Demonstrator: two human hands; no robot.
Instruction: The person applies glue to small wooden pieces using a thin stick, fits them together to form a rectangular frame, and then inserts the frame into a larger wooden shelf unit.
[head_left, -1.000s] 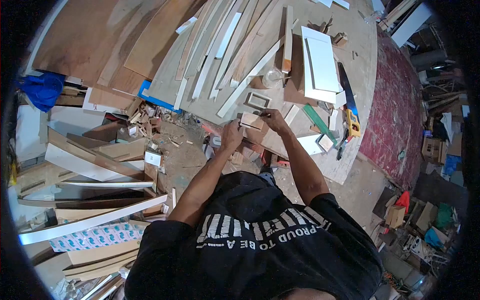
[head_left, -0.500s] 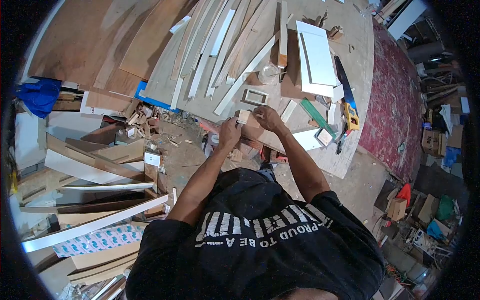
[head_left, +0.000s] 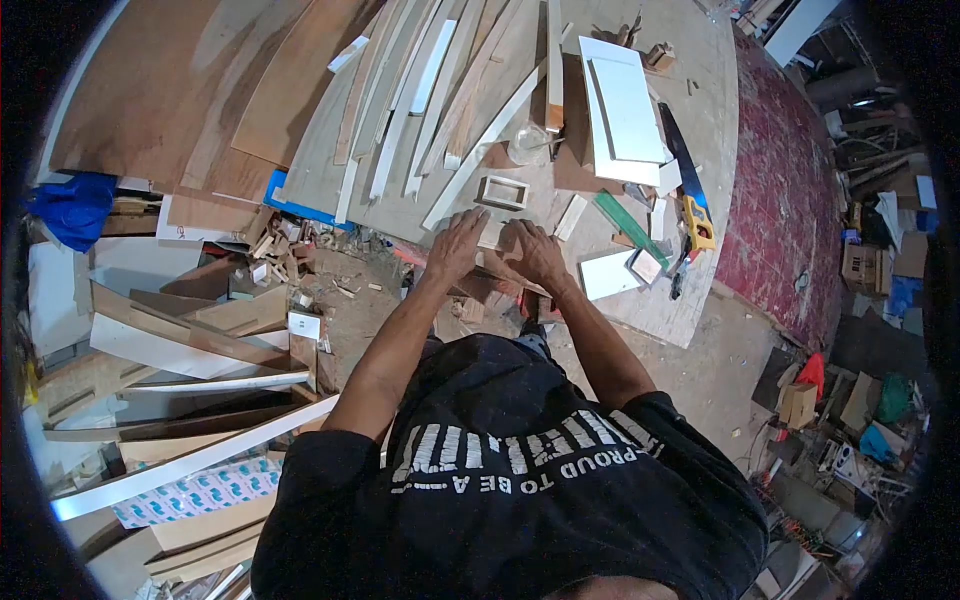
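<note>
Two hands lie flat near the front edge of the tabletop (head_left: pixel 705 110). The left hand (head_left: pixel 455 245) and the right hand (head_left: pixel 535 252) are both palm down with fingers spread, side by side on a small pale wooden piece (head_left: pixel 491 236). That piece sits just back from the edge, in front of a small rectangular frame (head_left: pixel 502 191).

The long wooden strips (head_left: pixel 400 120) lie loosely fanned just beyond the fingers, so a forward shove could probably set them sliding. The handsaw (head_left: pixel 684 170) rests off to the right, well apart from the hands, but a wide sweep of the right arm might catch it. The piece itself is the likeliest trouble: uneven pressure so close to the edge could tip it onto the scrap-littered floor (head_left: pixel 370 300).

Most of the piece is covered by the palms, so its outline cannot be made out, nor whether it is single or stacked. A clear object (head_left: pixel 527 148) among the strips is too blurred to name.
</note>
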